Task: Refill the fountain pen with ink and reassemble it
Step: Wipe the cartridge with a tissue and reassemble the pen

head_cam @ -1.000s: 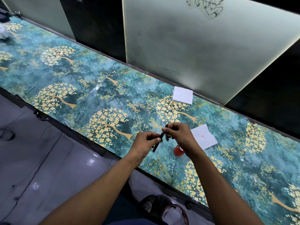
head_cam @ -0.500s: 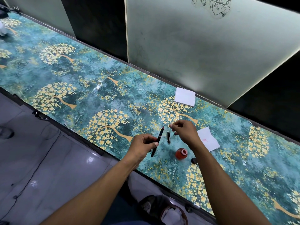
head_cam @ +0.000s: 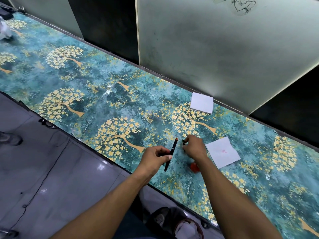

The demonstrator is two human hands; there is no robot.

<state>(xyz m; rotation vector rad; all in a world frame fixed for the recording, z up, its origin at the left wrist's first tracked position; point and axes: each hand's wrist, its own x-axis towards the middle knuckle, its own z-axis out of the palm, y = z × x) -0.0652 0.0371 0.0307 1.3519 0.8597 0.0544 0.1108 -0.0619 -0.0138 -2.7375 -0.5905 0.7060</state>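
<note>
Two bare hands are working over the table [head_cam: 89, 100], near the middle of its near edge. The left hand [head_cam: 155, 159] is pinching the black pen body [head_cam: 171, 154] between thumb and curled fingers, the pen tilting away from the near edge with its reddish tip pointing toward the far edge. The right hand [head_cam: 195, 148] is lying just beside it, fingers curled down onto a short black pen part [head_cam: 184, 142], gripping its end against the table top. The red ink bottle [head_cam: 194, 167] is sitting on the table right under the right wrist, mostly hidden, close to the near edge. One white tissue [head_cam: 222, 151] with a faint pink stain is lying just beside the right hand, toward the right end of the table. Another folded white tissue [head_cam: 202, 102] is resting against the far edge, well apart from the hands.
</note>
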